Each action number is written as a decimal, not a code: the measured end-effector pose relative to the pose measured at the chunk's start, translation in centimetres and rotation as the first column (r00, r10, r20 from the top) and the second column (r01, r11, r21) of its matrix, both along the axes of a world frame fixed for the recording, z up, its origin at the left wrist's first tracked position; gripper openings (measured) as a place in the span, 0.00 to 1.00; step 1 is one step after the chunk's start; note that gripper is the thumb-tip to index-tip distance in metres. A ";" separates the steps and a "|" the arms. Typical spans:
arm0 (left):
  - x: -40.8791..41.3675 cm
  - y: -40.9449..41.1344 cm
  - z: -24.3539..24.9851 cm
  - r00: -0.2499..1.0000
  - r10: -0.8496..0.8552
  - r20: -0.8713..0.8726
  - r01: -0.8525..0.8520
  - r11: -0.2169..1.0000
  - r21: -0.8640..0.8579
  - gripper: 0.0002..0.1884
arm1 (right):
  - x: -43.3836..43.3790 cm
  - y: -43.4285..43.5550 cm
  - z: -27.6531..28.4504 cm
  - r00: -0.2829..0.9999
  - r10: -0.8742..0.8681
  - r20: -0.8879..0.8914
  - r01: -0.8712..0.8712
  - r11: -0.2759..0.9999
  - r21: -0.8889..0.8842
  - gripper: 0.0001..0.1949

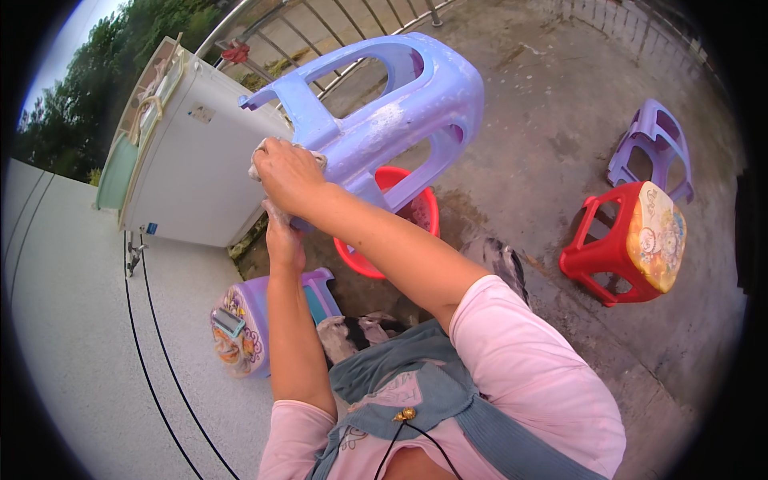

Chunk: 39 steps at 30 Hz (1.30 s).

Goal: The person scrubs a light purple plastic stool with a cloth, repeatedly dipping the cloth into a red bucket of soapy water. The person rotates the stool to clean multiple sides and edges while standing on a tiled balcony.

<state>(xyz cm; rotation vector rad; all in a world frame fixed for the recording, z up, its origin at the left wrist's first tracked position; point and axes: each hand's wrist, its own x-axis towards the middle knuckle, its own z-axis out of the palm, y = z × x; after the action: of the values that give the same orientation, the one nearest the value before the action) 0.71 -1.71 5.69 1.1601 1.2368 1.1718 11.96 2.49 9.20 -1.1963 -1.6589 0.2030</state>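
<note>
A purple plastic stool [372, 129] is held up on its side, with white suds on its surface. My right hand [288, 174] is closed on a pale wet cloth [317, 159] and presses it against the stool's lower left part. Just below it, my left hand [284, 237] grips the stool near a leg end; its fingers are partly hidden. Under the stool stands a red basin [433, 207] with sudsy water, partly covered by the stool and my right arm.
Right: a red stool [606, 240] with a patterned seat and another purple stool [654, 141]. Lower left: a purple stool [261, 306] bearing a phone [228, 322] and a cloth [237, 354]. A white cabinet-like appliance [210, 150] stands by the wall [72, 288]; a metal railing [336, 36] runs behind.
</note>
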 end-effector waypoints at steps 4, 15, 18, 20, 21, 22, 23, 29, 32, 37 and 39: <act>-0.7 -0.2 -2.0 0.987 -0.136 -0.086 0.149 0.973 0.175 0.26 | -1.4 2.4 -1.0 0.997 -0.078 -0.021 0.079 0.996 0.040 0.11; 0.2 2.2 -1.9 0.976 0.119 -0.182 -0.084 0.979 0.185 0.17 | 6.1 -4.4 -8.8 0.996 0.019 -0.083 0.000 0.976 0.217 0.13; 2.0 2.9 0.2 0.960 0.182 -0.215 -0.135 0.967 0.218 0.16 | 7.3 -4.8 -11.4 0.975 -0.041 -0.219 0.073 0.987 0.145 0.13; 2.1 3.4 1.7 0.952 0.179 -0.248 -0.126 0.969 0.214 0.17 | 7.8 -4.6 -13.1 0.915 -0.096 -0.391 0.130 0.990 0.060 0.13; 1.7 4.0 2.5 0.947 0.185 -0.262 -0.129 0.967 0.219 0.17 | 8.1 -4.4 -13.7 0.889 -0.112 -0.443 0.135 0.991 0.022 0.13; 1.5 4.7 3.0 0.940 0.200 -0.278 -0.136 0.963 0.233 0.18 | 8.3 -4.4 -14.5 0.860 -0.131 -0.494 0.141 0.990 -0.018 0.13; 1.2 5.3 3.6 0.939 0.192 -0.287 -0.130 0.966 0.223 0.18 | 8.3 -4.1 -15.2 0.827 -0.149 -0.542 0.141 0.988 -0.057 0.13; 0.7 6.0 6.2 0.928 0.133 -0.348 -0.094 0.988 0.127 0.19 | 6.3 -2.1 -13.3 0.587 -0.007 -0.810 -0.167 0.978 -0.129 0.14; -1.6 7.2 5.9 0.927 0.179 -0.329 -0.141 0.981 0.135 0.19 | 5.2 -1.6 -11.5 0.566 0.009 -0.824 -0.246 0.956 -0.159 0.14; -2.8 7.8 5.7 0.923 0.270 -0.273 -0.242 0.961 0.135 0.19 | 3.7 0.9 -11.5 0.481 0.185 -0.857 -0.581 0.799 -0.153 0.09; -4.0 8.3 6.2 0.923 0.268 -0.276 -0.226 0.958 0.175 0.19 | 2.6 1.4 -10.5 0.489 0.247 -0.836 -0.542 0.838 -0.070 0.08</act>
<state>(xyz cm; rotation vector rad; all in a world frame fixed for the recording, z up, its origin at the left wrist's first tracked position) -3.33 6.60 11.89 1.3503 1.5883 1.3220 14.57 3.89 -1.31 -0.7016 -1.0365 1.2034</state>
